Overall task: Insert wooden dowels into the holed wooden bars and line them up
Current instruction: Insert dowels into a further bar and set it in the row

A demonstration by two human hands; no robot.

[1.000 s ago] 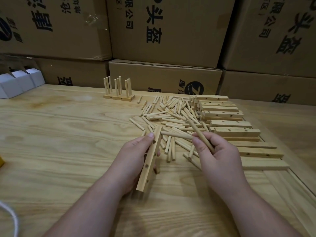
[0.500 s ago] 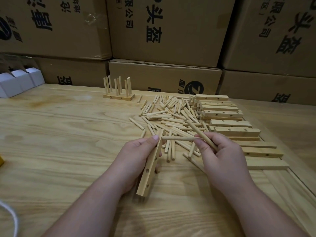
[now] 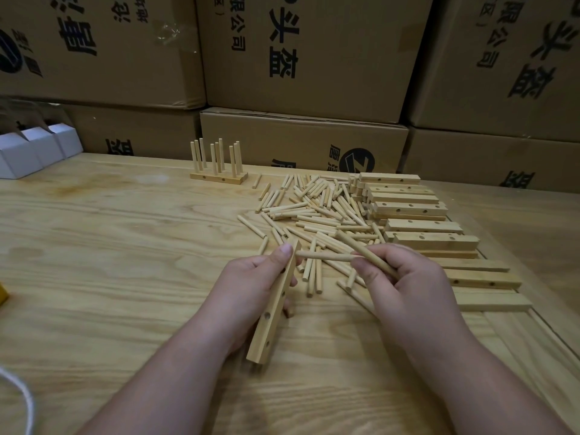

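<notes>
Swinging a pinched dowel [image 3: 323, 256] level toward the holed bar [image 3: 276, 306], the right hand [image 3: 405, 287] is also gripping a spare dowel [image 3: 365, 253]; left hand [image 3: 251, 287] fingers are clasping the bar upright on the desk [image 3: 125, 246]; insertion looks imminent.

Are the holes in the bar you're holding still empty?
Empty: the held bar shows open dark holes; the dowel is only pointing at it.

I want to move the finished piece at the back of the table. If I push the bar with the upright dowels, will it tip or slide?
The finished bar is narrow and low, and its upright dowels stand tall, so a push high up would probably tip it. Pushed low, it would likely slide on the smooth wooden table. It looks light.
</notes>
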